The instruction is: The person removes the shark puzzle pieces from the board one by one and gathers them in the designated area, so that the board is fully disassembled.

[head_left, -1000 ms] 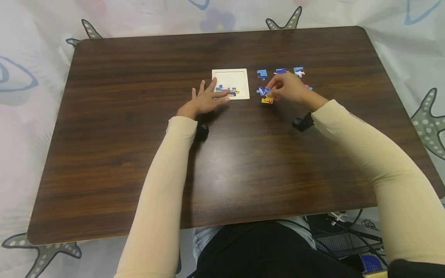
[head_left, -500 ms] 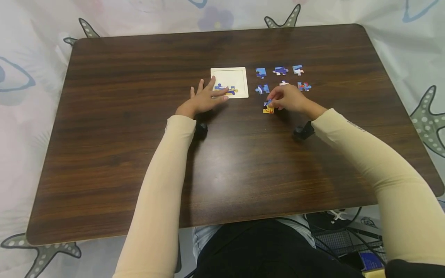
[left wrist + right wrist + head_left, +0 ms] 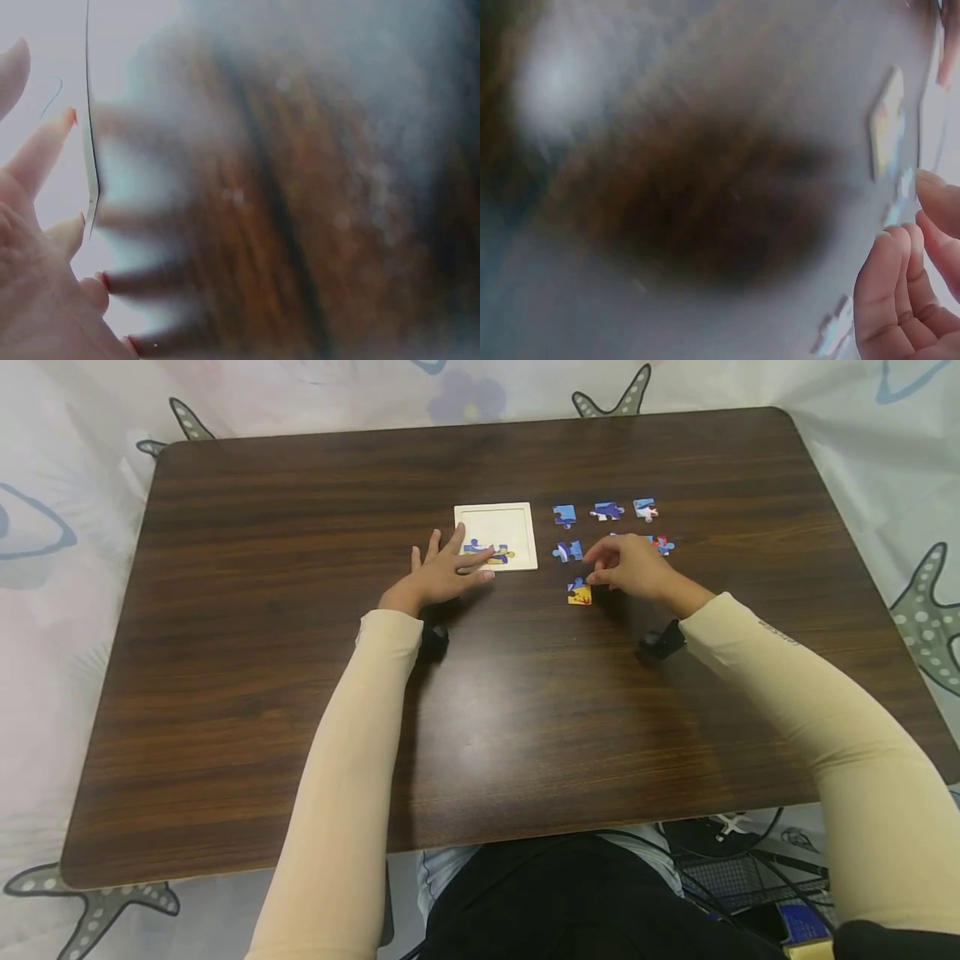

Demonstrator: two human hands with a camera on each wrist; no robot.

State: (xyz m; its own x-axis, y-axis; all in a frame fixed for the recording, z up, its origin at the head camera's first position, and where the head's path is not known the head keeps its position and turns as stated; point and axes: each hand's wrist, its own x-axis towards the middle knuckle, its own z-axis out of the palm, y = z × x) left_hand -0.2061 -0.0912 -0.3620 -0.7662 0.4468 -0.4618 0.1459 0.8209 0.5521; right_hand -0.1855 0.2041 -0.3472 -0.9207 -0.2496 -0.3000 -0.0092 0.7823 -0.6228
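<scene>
A pale wooden puzzle tray (image 3: 495, 517) lies near the middle of the table, with joined blue and yellow jigsaw pieces (image 3: 501, 555) along its lower part. My left hand (image 3: 438, 578) rests with spread fingers over the tray's lower left corner. The tray's edge (image 3: 91, 161) runs beside those fingers in the left wrist view. To the right, a yellow and blue jigsaw piece (image 3: 579, 592) lies on the table. My right hand (image 3: 628, 567) hovers just right of it, thumb and index finger apart with nothing between them. In the right wrist view its fingers (image 3: 881, 277) are loosely bent.
Several loose blue jigsaw pieces lie around the right hand: one piece (image 3: 565, 516) nearest the tray, a purple-blue one (image 3: 607, 511), a blue and white one (image 3: 645, 509), another (image 3: 567, 551) and a red and blue one (image 3: 663, 545). The right hand partly hides one more.
My right hand has drawn the yellow and blue jigsaw piece toward me, away from the blue one above it, then let go and shifted slightly right. The left hand stays put.
</scene>
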